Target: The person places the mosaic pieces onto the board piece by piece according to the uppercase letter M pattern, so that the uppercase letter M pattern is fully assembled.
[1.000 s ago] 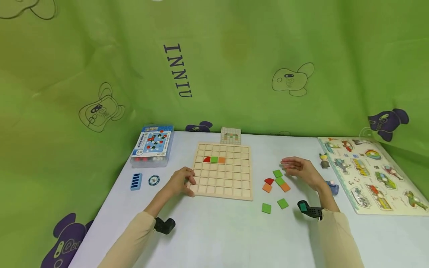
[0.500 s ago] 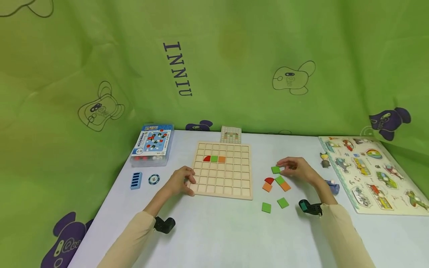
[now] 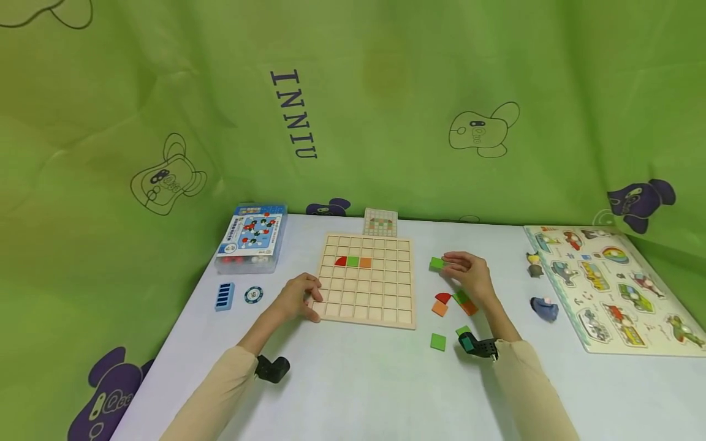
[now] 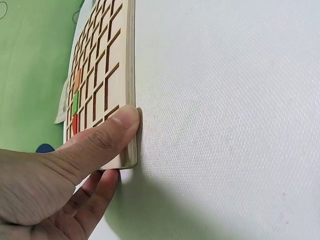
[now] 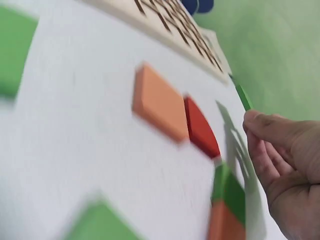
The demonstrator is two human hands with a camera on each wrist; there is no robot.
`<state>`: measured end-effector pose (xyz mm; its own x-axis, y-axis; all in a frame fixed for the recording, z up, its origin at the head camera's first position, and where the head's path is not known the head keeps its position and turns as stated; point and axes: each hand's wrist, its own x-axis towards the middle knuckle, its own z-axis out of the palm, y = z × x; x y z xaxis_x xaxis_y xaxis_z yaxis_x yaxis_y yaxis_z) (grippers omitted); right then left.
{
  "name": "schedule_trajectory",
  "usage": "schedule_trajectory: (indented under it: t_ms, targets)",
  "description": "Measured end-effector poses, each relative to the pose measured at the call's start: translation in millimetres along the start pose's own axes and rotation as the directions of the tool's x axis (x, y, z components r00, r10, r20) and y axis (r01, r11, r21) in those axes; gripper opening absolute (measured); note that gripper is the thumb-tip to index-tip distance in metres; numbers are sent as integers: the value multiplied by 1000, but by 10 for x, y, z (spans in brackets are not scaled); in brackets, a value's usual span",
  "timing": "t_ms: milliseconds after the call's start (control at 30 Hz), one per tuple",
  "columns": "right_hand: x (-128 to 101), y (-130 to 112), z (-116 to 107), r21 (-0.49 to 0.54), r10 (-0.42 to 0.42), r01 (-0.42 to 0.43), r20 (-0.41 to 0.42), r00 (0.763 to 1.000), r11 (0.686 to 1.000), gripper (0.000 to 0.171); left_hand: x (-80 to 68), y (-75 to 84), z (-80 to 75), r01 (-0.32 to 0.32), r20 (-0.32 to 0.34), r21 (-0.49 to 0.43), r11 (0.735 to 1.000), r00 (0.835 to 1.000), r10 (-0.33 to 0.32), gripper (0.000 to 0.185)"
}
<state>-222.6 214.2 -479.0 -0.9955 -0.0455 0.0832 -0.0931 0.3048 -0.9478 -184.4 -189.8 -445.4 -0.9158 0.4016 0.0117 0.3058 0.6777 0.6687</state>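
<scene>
A wooden grid board point(image 3: 380, 285) lies on the table. One of its rows holds a red quarter-circle tile point(image 3: 341, 261), a green tile point(image 3: 353, 261) and an orange tile point(image 3: 366, 262) side by side. My left hand point(image 3: 295, 299) grips the board's near left corner; in the left wrist view the thumb presses the frame and the fingers curl at its side. To the right of the board, my right hand point(image 3: 469, 274) pinches a green square tile point(image 3: 436, 263) between thumb and fingers, lifted above the table in the right wrist view point(image 5: 243, 97).
Loose tiles lie right of the board: a red quarter-circle point(image 3: 443, 298), an orange square point(image 3: 439, 309) and several green ones. A pattern card point(image 3: 380, 222) touches the board's far edge. A boxed set point(image 3: 250, 240) stands left, a picture puzzle point(image 3: 618, 288) right, with small figures point(image 3: 545, 309) beside it.
My right hand has taken hold of the farthest green tile, lifted it and moved it left toward the board. My left hand has stayed at the board's corner.
</scene>
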Motion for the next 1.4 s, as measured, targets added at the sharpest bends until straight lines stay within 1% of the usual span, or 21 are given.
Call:
schedule_trajectory:
  t_ms: [67,200,367,567,767,1000,1100,1167,1300,1400]
  targets:
    - [32,-31,90,7,22,-22,-3,1000,1000,36,-1,-4,0,-4,5,2,1000,1000,4,33]
    - [83,-102,268,21,41,-41,5,999,999,36,1,-17,6,-15,9,7,1000,1000,15,33]
    - [134,-187,484,40,30,-31,26,999,999,37,1,-31,8,-21,7,10,1000,1000,21,33]
    - [197,-279,707,56,-14,11,57,998,998,37,-4,-38,0,-20,3,8,1000,1000,20,33]
    - [258,-348,878,7,-73,73,85,994,997,36,-9,-32,-6,-29,4,8,1000,1000,29,33]
    - [304,-410,1011,-117,-145,160,130,981,980,31,-1,-46,8,-16,9,20,1000,1000,16,33]
    - [325,-433,1051,-150,-150,173,151,977,973,30,-1,-50,13,-11,6,17,1000,1000,11,33]
    - [328,-457,1067,-157,-145,172,170,975,973,31,-7,-43,8,-14,3,14,1000,1000,14,33]
    - [320,-511,1072,-141,-111,140,194,975,980,34,-11,-20,-2,-5,-3,5,1000,1000,5,33]
    - [287,-542,988,-113,-94,118,200,975,987,35,-6,-13,5,7,-2,3,1000,1000,-7,33]
